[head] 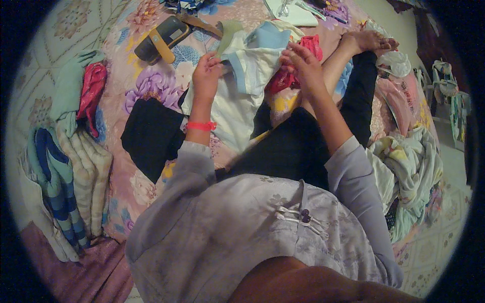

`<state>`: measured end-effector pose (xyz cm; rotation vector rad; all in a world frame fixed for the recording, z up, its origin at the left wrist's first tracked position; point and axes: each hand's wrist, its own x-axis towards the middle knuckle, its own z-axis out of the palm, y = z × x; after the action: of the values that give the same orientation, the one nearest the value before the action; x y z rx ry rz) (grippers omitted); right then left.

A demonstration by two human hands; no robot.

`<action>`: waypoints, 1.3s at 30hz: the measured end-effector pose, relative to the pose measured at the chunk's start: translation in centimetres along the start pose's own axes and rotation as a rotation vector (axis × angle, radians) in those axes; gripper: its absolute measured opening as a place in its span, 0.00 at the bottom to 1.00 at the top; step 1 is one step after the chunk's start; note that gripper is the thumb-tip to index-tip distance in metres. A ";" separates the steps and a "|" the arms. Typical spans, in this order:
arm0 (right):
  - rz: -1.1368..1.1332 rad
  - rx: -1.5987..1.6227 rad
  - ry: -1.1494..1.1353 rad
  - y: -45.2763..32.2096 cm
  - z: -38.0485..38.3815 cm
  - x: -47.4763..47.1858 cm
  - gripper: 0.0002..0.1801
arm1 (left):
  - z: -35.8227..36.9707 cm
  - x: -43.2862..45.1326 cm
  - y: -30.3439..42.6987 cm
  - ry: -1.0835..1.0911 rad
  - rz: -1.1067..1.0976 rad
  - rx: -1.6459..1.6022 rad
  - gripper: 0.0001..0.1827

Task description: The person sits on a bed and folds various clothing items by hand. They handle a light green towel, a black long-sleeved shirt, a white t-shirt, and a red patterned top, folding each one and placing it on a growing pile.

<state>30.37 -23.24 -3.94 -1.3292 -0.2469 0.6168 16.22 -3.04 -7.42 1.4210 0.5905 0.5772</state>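
Note:
A white cloth garment with light-blue trim (248, 70) lies before me, between my hands and partly over my lap. My left hand (206, 75), with a red band at its wrist, is at the garment's left edge, fingers curled; a blurred patch by the fingertips hides whether it grips anything. On the other side, my right hand (303, 66) hovers beside the garment with its fingers apart and nothing visible in them. Red cloth (282, 79) shows under and beside that hand. A pale green ribbed cloth (229, 32) lies just beyond the garment.
Black folded cloth (151, 132) lies left of my lap on a flowered sheet (151, 85). Farther left are striped knit clothes (85, 178) and a red garment (93, 91). A black-and-yellow device (163, 39) lies ahead. Crumpled pale clothes (407, 163) and a pink plastic bag (399, 98) are at right.

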 end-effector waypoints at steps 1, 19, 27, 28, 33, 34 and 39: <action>0.014 0.010 0.051 0.2 -0.3 0.5 0.22 | 0.1 -0.1 0.9 -0.069 -0.031 0.000 0.20; -0.137 -0.267 -0.037 -1.0 0.2 3.7 0.08 | 3.4 -0.8 0.1 -0.531 -0.353 0.033 0.17; 0.110 0.247 0.162 0.6 -5.5 1.3 0.05 | 2.4 -0.7 2.1 -0.356 -0.217 -0.035 0.16; 0.123 0.225 0.169 0.9 -5.7 1.3 0.05 | 1.8 0.2 2.2 -0.281 -0.161 -0.020 0.16; 0.159 0.256 0.108 2.0 -5.9 2.0 0.07 | 1.3 6.1 1.2 -0.191 -0.202 0.234 0.15; 0.170 0.228 0.100 1.7 -5.4 1.9 0.08 | 1.4 7.0 0.6 -0.205 -0.258 0.282 0.15; 0.027 -0.011 0.039 1.6 -3.5 2.4 0.11 | 3.2 8.3 0.1 -0.281 0.105 0.642 0.10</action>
<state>33.65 -24.63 -6.78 -1.3556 -0.2015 0.6122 24.46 0.35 -7.43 2.1063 0.4948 0.2613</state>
